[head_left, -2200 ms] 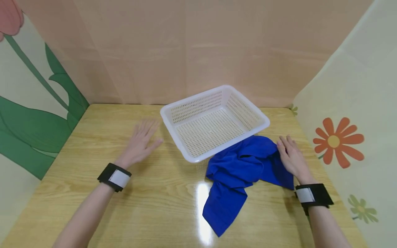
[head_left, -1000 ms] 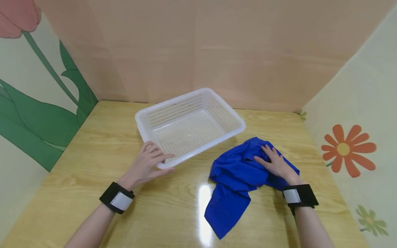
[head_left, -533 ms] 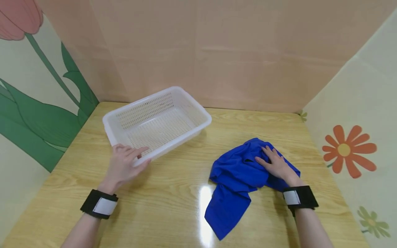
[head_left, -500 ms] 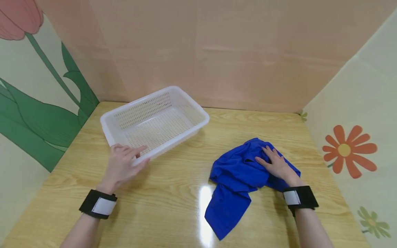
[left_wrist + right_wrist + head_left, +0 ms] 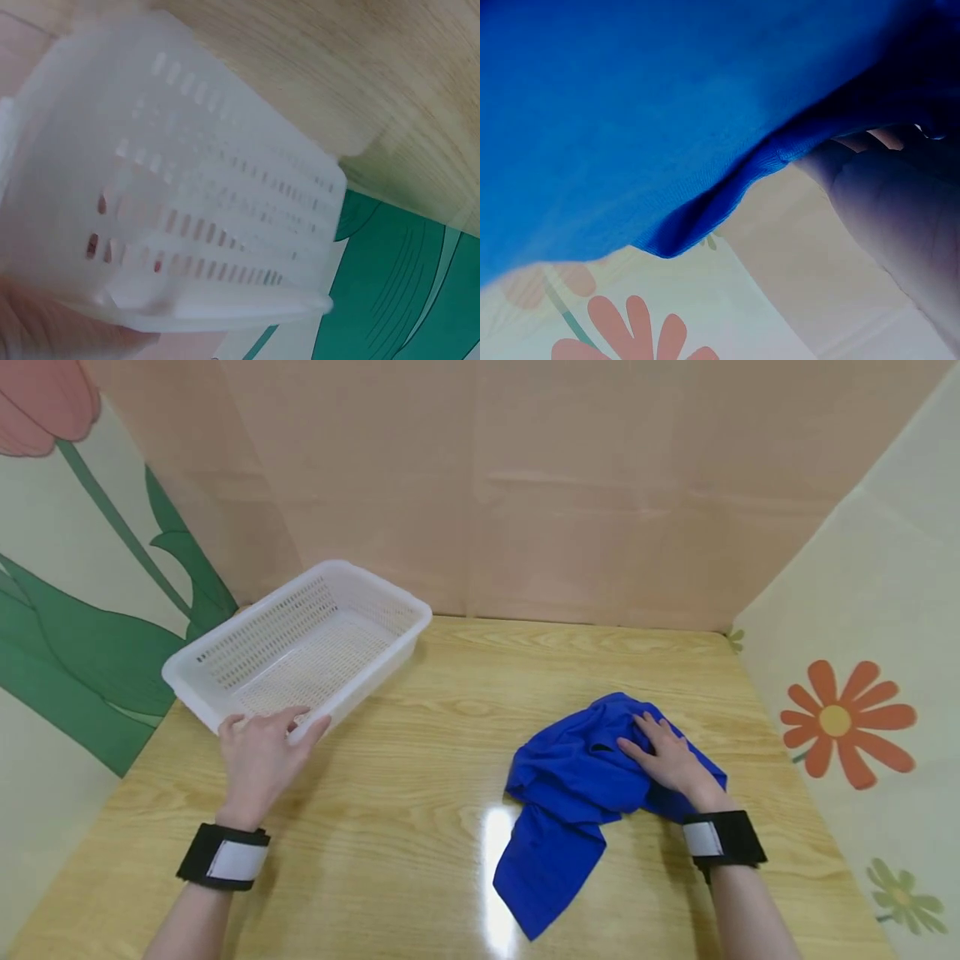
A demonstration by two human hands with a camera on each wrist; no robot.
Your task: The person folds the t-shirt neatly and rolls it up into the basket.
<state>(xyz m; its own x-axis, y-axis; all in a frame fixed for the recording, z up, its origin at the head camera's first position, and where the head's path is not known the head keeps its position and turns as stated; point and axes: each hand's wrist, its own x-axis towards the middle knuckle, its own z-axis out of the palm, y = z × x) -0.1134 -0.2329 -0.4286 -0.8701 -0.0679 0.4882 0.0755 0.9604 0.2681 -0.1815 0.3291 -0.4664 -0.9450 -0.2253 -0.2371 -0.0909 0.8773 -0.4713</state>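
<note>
My left hand [image 5: 260, 756] grips the near left corner of a white plastic basket [image 5: 378, 668], thumb outside and fingers over its rim. The basket has slotted walls and holds nothing; it stands at the back left, its far left side overhanging the table's edge in the head view. In the left wrist view the slotted wall [image 5: 210, 187] fills much of the frame. A crumpled blue cloth [image 5: 558, 777] lies right of the middle, one end stretched toward the front. My right hand [image 5: 671, 760] rests on its right part with fingers spread. Cloth hides some fingertips in the right wrist view.
The wooden table [image 5: 420, 827] ends at a beige-pink backdrop [image 5: 480, 493]. A panel with a tulip and green leaves [image 5: 90, 652] borders the left side. Another panel with an orange flower [image 5: 836, 722] borders the right.
My left hand took hold of the basket's corner and moved it from beside the cloth to the back left, turning it somewhat. My right hand came onto the cloth, then stayed there.
</note>
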